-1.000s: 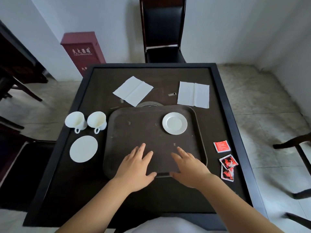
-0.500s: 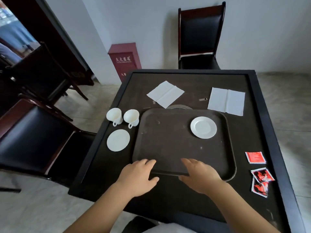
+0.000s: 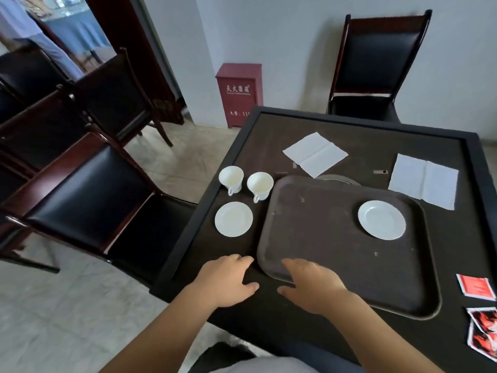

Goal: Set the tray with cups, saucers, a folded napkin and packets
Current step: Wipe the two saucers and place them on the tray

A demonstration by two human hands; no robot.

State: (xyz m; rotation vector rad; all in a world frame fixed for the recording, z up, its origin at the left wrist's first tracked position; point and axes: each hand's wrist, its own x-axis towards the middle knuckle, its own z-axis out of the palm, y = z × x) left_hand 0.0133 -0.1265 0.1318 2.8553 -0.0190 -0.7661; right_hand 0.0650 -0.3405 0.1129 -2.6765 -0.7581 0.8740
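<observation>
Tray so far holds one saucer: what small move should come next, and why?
Probably the left hand reaches for the second saucer on the table left of the tray; both cups also stand off it, and both hands are free.

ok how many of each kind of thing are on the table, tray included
tray: 1
cups: 2
saucers: 2
napkins: 2
packets: 3
total: 10
</observation>
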